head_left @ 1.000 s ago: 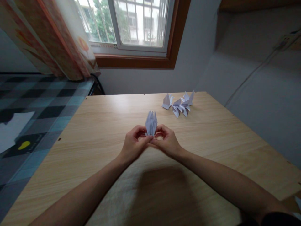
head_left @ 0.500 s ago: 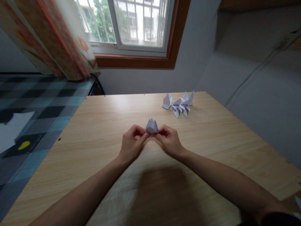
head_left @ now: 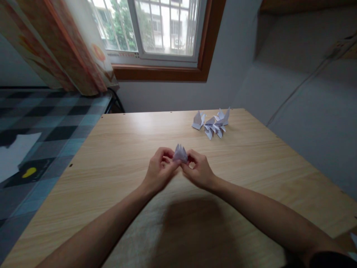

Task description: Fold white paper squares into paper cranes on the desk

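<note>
A small folded white paper piece (head_left: 180, 153) sits between my two hands just above the wooden table (head_left: 117, 156). My left hand (head_left: 159, 172) pinches its left side with thumb and curled fingers. My right hand (head_left: 196, 170) pinches its right side the same way. Only the pointed top of the paper shows above my fingertips; its lower part is hidden by them. Both forearms reach in from the near edge.
Several finished folded paper shapes (head_left: 212, 124) lie in a cluster at the table's far right. A bed with a checked cover (head_left: 41, 126) runs along the left. A window and a curtain (head_left: 64, 48) stand behind, and a grey wall closes the right side.
The paper piece stood tall and upright a second ago. It is now lower and more compact between my fingers, and my hands have drawn closer together.
</note>
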Tool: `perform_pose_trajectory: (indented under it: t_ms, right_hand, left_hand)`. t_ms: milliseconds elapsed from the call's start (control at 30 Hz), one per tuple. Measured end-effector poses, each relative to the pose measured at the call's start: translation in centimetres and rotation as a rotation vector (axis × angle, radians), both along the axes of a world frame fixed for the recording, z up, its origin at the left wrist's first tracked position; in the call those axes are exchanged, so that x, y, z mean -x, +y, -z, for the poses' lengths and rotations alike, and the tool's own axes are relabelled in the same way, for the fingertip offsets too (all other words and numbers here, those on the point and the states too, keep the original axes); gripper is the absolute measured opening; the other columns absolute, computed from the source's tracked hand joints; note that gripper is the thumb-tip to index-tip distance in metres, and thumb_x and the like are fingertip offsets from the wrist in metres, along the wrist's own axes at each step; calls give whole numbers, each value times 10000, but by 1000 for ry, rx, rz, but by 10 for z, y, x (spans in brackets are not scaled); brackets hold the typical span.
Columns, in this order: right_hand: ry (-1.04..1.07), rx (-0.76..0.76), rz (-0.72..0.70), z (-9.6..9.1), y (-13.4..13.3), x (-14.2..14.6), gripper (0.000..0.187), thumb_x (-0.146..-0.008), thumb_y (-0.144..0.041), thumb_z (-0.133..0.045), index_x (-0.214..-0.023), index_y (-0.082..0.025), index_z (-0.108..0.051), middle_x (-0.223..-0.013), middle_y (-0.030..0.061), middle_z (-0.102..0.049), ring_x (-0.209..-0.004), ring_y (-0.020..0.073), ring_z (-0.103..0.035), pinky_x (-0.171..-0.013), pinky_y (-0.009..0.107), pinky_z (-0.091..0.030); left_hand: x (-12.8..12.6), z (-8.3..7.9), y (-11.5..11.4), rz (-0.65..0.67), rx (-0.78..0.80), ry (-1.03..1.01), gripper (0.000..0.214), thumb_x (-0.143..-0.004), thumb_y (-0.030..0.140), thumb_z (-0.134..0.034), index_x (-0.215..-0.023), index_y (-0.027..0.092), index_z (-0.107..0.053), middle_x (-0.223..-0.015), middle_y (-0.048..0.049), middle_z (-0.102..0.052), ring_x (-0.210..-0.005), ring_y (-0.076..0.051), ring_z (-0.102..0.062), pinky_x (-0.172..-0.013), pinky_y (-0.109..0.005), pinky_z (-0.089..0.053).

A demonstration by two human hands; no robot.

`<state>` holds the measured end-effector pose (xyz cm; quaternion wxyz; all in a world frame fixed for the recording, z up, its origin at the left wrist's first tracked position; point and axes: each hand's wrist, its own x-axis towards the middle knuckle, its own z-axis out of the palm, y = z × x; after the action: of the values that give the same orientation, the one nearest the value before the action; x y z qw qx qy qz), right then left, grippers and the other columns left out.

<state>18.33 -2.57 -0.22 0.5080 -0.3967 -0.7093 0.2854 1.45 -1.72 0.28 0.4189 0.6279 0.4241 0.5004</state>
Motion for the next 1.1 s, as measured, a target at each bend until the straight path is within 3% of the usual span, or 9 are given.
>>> perform_pose_trajectory:
  t_ms: [100, 200, 400, 500, 600, 767, 1100]
  right_hand:
    - [23, 70, -72, -1, -1, -1, 68, -816, -245, -680, -831, -191, -642, -700, -24, -612, -615, 115, -546, -592, 238, -431]
    - [80, 128, -117, -3, -2, 0, 140, -829, -315, -700, -847, -178, -673, -716, -10, -631, -629, 118, -554, -602, 245, -438]
    - [124, 209, -135, -3, -4, -1, 211, -860, -374, -681, -819, -168, -702, -655, -14, -608, -556, 101, -501, -538, 240, -397]
    - [154, 221, -109, -5, 1, -4, 221, -877, -369, -646, -791, -173, -700, -684, 3, -638, -595, 116, -550, -557, 245, -430]
    - [282, 241, -118, -12, 10, -10, 155, -852, -332, -645, -900, -191, -686, -779, 14, -670, -659, 131, -606, -585, 248, -482]
    - [296, 171, -214, -27, 20, -17, 305, -761, -218, -688, -1058, -226, -621, -925, 25, -684, -752, 138, -641, -674, 268, -536]
    - [-31, -50, -196, -40, 21, -27, 137, -728, -113, -584, -835, -193, -615, -762, -7, -649, -686, 127, -618, -665, 267, -528]
  left_hand:
    - [1, 4, 4, 26, 54, -109, 378, -715, 309, -786, -1016, 177, -597, -879, -10, -661, -722, -131, -601, -644, -244, -472]
    - [0, 3, 6, 110, 123, -138, 282, -708, 315, -786, -869, 157, -617, -764, -1, -657, -657, -116, -575, -616, -234, -463]
    - [-3, -1, 6, 124, 204, -308, 363, -609, 258, -855, -755, 177, -533, -653, 56, -601, -588, -83, -545, -564, -196, -443]
    - [-3, -2, 4, 179, 270, -323, 336, -626, 278, -851, -787, 167, -578, -691, 33, -647, -616, -98, -583, -597, -217, -475]
    - [-2, 0, 3, 247, 331, -313, 331, -646, 316, -838, -867, 145, -661, -770, -8, -692, -680, -129, -621, -657, -255, -499]
    - [0, 1, 3, 316, 365, -210, 301, -685, 368, -802, -841, 138, -687, -728, -8, -655, -639, -131, -584, -603, -253, -448]
    - [0, -5, 1, 289, 278, -102, 222, -702, 346, -770, -781, 152, -696, -693, 2, -628, -623, -119, -531, -567, -231, -411]
